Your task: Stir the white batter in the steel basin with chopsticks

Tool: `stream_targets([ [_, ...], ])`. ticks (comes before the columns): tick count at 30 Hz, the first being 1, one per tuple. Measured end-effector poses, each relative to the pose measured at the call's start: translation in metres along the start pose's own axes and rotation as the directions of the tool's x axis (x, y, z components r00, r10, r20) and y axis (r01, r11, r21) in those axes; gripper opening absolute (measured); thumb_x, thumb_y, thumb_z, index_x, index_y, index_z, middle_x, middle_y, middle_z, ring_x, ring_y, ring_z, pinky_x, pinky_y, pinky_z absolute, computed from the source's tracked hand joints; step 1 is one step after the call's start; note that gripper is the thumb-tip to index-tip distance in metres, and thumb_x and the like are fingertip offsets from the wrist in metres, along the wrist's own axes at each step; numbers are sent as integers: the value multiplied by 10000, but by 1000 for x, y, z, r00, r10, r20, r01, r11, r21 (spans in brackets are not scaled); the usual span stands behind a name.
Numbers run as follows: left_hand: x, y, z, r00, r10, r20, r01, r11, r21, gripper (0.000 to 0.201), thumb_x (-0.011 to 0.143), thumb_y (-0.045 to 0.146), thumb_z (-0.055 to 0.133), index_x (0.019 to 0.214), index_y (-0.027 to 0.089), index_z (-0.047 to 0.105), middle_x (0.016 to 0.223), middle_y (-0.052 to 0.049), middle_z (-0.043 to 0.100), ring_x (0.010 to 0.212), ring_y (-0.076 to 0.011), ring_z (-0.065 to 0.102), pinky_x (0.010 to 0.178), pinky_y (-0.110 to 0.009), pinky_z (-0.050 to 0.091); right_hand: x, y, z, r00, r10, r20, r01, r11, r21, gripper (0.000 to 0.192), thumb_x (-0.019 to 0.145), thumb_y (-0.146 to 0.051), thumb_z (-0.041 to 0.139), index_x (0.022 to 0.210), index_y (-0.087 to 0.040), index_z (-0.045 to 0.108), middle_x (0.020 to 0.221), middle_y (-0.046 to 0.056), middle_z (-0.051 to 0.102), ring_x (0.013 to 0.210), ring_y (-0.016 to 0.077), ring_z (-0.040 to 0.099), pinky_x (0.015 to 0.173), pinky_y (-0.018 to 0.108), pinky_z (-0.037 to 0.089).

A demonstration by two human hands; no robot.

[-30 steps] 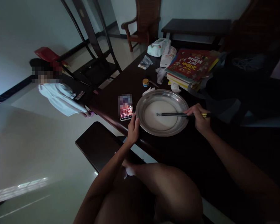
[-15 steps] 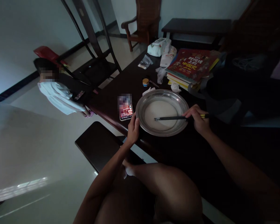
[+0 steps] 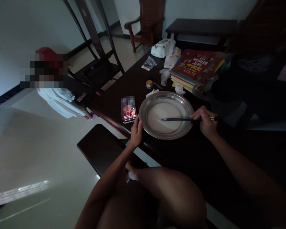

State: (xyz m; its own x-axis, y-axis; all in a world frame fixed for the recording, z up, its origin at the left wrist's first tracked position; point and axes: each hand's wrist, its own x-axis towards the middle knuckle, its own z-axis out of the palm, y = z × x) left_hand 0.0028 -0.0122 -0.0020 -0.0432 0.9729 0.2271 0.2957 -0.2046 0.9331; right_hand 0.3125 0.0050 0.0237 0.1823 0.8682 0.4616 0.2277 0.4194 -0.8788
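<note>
Chopsticks point(image 3: 178, 119) shift slightly rightward, pinched by the right hand point(image 3: 207, 122); white liquid point(image 3: 165, 111) left of it looks even, stirring seemingly unfinished. Left hand point(image 3: 136, 132) clasps the bowl point(image 3: 166, 136).

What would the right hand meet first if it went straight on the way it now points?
Probably the metal basin, at its right rim, which lies by the right hand; depth is unclear, so the hand might pass above.
</note>
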Motion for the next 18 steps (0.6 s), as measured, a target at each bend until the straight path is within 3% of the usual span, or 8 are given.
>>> stream_targets([
  [4, 0, 0, 0, 1000, 3, -1, -3, 1000, -3, 655, 982, 685, 416, 1372, 188, 589, 1412, -135, 650, 1340, -281, 589, 1159, -437, 439, -1, 0, 0, 998, 3, 69, -3, 1000, -8, 473, 929, -597, 571, 591, -290, 696, 639, 10, 715, 740, 221, 645, 785, 443, 501],
  [9, 0, 2, 0, 1000, -9, 6, 9, 1000, -9, 658, 982, 682, 422, 1386, 188, 579, 1416, -133, 649, 1335, -281, 592, 1161, -439, 436, -1, 0, 0, 1000, -4, 10, 4, 1000, 19, 497, 942, -584, 559, 566, -280, 676, 624, 12, 711, 695, 211, 630, 755, 433, 491],
  [13, -1, 2, 0, 1000, -11, -2, 11, 1000, -7, 661, 974, 694, 431, 1376, 195, 594, 1404, -124, 658, 1338, -282, 590, 1157, -431, 441, -1, -2, 1, 998, -1, 63, 1, 1000, -4, 474, 927, -605, 570, 601, -285, 694, 646, 12, 723, 743, 225, 653, 784, 446, 505],
  [18, -1, 1, 1, 1000, -14, -4, 14, 1000, -14, 663, 975, 695, 428, 1382, 197, 588, 1406, -129, 657, 1336, -284, 593, 1160, -441, 438, 0, -3, -1, 1000, 2, -17, -3, 1000, -13, 517, 939, -605, 546, 557, -274, 654, 623, 12, 703, 689, 211, 627, 769, 438, 494],
])
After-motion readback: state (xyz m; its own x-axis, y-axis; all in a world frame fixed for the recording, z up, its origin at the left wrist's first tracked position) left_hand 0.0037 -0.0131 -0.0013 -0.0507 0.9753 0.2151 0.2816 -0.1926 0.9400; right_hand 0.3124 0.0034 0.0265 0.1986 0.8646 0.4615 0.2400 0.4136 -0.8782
